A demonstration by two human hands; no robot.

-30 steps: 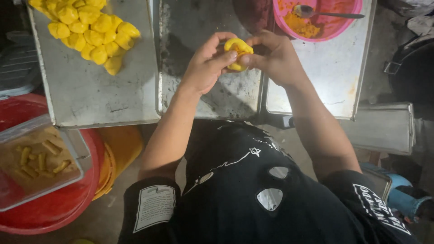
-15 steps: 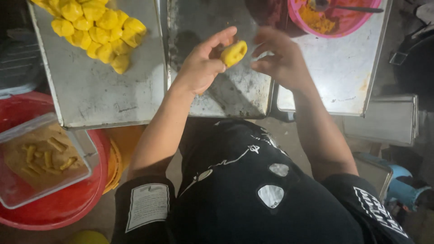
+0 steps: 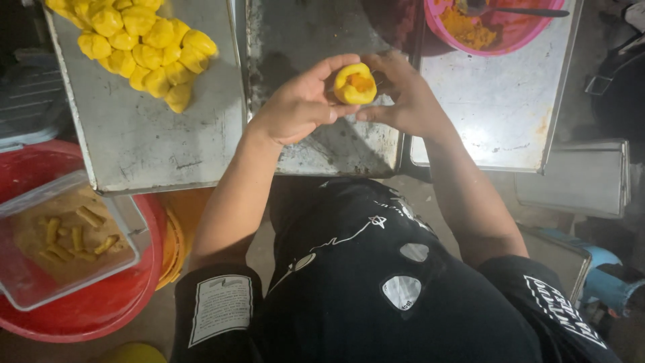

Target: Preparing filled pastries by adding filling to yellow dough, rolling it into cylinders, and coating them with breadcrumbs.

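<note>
- Both hands meet over the middle metal tray [image 3: 322,148], and I'll place everything else from that tray.
- The left hand [image 3: 299,107] has its fingers curled round a yellow dough cup [image 3: 355,84], thumb and forefinger pinching its near side; the cup is held in the air just above the tray's far half, not resting on it.
- The right hand [image 3: 403,97] grips the same cup from the other side, fingertips pressed to its rim, so neither hand is loose or free.
- An orange filling shows in the cup's open mouth. To my eye the step in hand is shaping or closing the dough around it.
- Doing that well looks to call for light, even pinches around the rim while the left palm cradles the base, so that the wall stays whole and the filling is not squeezed out.
- Left of the middle tray lies another tray [image 3: 154,141] with a heap of finished yellow pieces [image 3: 144,50] at its far end.
- Right of it, beyond a third tray [image 3: 497,114], sits a pink bowl [image 3: 504,30] of orange filling with a spoon [image 3: 510,9] in it.
- Nearer than the left tray, a clear tub [image 3: 64,245] of crumbed sticks rests on a red basin [image 3: 101,306].
</note>
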